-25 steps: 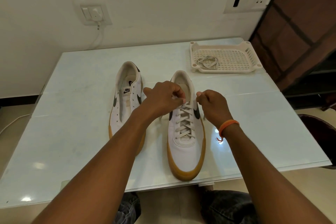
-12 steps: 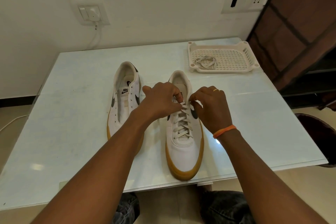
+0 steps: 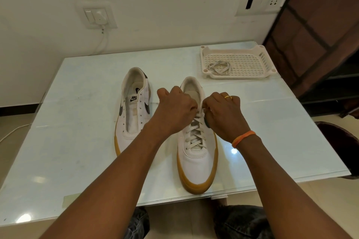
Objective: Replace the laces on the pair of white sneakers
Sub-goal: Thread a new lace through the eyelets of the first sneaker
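Two white sneakers with gum soles stand side by side on the pale glass table (image 3: 77,161). The left sneaker (image 3: 134,110) has bare eyelets and no lace. The right sneaker (image 3: 198,161) carries a white lace (image 3: 195,134) crossed up its front. My left hand (image 3: 174,110) and my right hand (image 3: 225,114) meet over the top eyelets of that shoe, each pinching an end of the lace between curled fingers. The lace ends themselves are mostly hidden by my fingers.
A cream plastic tray (image 3: 252,62) sits at the table's far right corner with a loose coiled lace (image 3: 218,67) in it. A wall socket with a plugged-in cable (image 3: 99,19) is behind the table. A dark chair (image 3: 338,139) stands at the right.
My right hand has moved in from the shoe's right side to meet my left hand over the top eyelets, and both hands have drawn closer together on the lace.
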### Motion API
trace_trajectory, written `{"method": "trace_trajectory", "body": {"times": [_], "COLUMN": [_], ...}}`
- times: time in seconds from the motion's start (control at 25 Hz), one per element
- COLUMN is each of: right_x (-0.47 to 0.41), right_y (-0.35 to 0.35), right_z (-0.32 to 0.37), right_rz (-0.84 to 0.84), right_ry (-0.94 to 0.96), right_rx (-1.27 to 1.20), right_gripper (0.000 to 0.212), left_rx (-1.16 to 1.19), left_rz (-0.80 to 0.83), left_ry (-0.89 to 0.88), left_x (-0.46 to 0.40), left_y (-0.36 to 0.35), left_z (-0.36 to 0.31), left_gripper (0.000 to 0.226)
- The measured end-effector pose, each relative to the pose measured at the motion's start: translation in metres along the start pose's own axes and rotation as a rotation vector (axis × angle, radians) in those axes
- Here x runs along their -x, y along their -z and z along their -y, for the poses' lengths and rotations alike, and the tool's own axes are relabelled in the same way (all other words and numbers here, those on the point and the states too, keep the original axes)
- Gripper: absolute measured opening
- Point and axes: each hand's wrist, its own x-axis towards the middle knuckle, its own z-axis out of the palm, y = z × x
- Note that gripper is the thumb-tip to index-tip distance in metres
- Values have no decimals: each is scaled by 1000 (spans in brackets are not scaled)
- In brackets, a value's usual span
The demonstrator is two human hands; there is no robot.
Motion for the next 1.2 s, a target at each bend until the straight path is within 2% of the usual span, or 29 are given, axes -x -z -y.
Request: {"method": "trace_trajectory", "body": {"times": [0.04, 0.12, 0.2, 0.28, 0.36, 0.48, 0.56, 0.6, 0.72, 0.84, 0.96, 1.2], "right_x": [-2, -7, -11, -13, -12, -7, -1, 2, 11, 14, 12, 11], "right_y": [-1, 2, 3, 3, 0, 3, 12, 17, 18, 6, -3, -3], "right_z": [-1, 2, 3, 4, 1, -10, -16, -17, -12, -5, -5, -10], "right_rz": [90, 253, 238, 231, 225, 63, -99, -148, -121, -118, -177, -161], "right_ry": [-73, -306, -537, -625, -588, -477, -319, -225, 2, 75, 101, 161], "right_rx": [-63, -362, -731, -791, -661, -568, -524, -487, -336, -214, -128, -40], "right_gripper": [23, 25, 27, 31, 28, 11, 20, 20, 16, 8, 10, 6], "left_rx": [13, 201, 454, 515, 507, 515, 526, 500, 294, 103, 56, 53], "left_rz": [9, 42, 120, 174, 215, 220, 145, 100, 21, 0, -57, -70], "left_ry": [10, 116, 315, 431, 410, 319, 270, 232, 143, 71, 13, -111], "left_x": [0, 1, -3, -7, -11, -9, -5, -4, -3, -3, -1, 1], "left_y": [-2, -3, -3, -4, -6, -3, 3, 6, 9, 3, -2, -11], "left_z": [0, -3, -8, -13, -11, 0, 7, 7, 0, -9, -8, 0], "left_gripper": [30, 30, 32, 31, 32, 20, 3, 6, 9, 18, 21, 27]}}
